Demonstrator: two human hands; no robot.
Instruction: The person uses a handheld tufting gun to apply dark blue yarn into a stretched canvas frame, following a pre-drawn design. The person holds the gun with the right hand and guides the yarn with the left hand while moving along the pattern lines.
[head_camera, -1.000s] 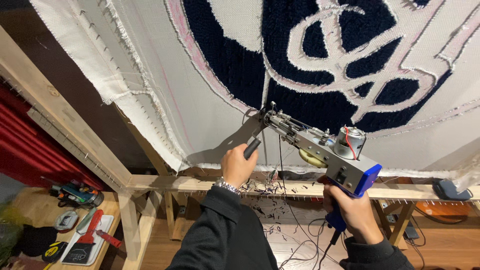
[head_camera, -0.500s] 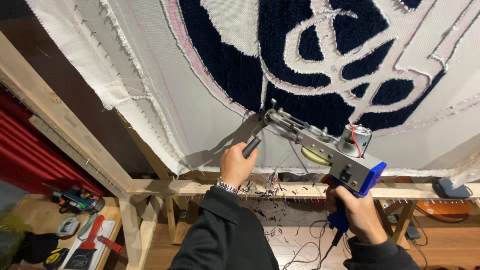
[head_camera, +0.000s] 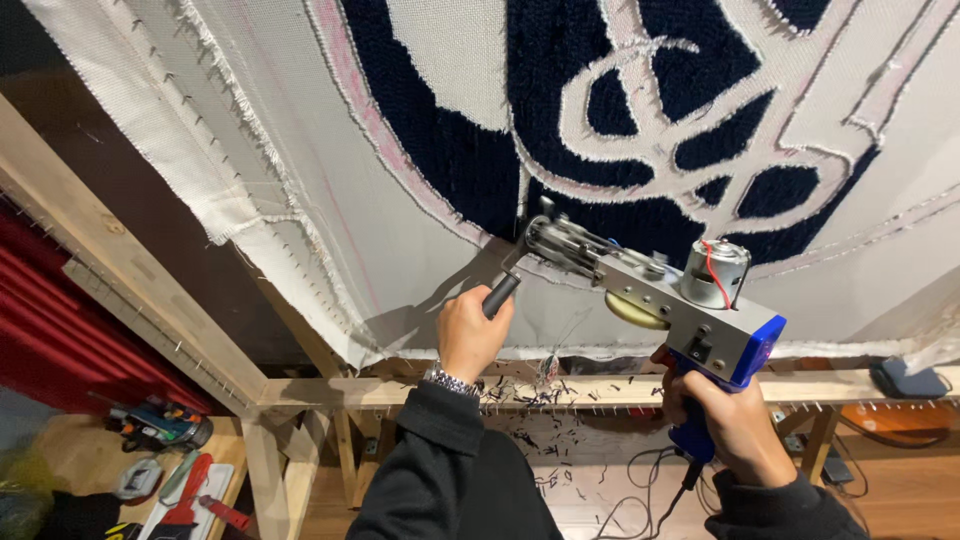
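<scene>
A silver and blue tufting gun points up and left at a stretched white cloth carrying a dark navy tufted pattern. My right hand grips the gun's blue pistol handle at the lower right. My left hand is closed on the black front handle just below the needle. The needle tip touches the cloth at the lower edge of the navy area. Both arms wear dark sleeves, and a metal watch sits on my left wrist.
The cloth hangs on a wooden frame with rows of tack nails. Dark yarn scraps litter the bottom rail and floor. Cables trail below the gun. Tools lie on a low surface at the lower left beside a red curtain.
The gun and both hands have shifted slightly up the cloth along the navy edge. The grips on both handles are unchanged.
</scene>
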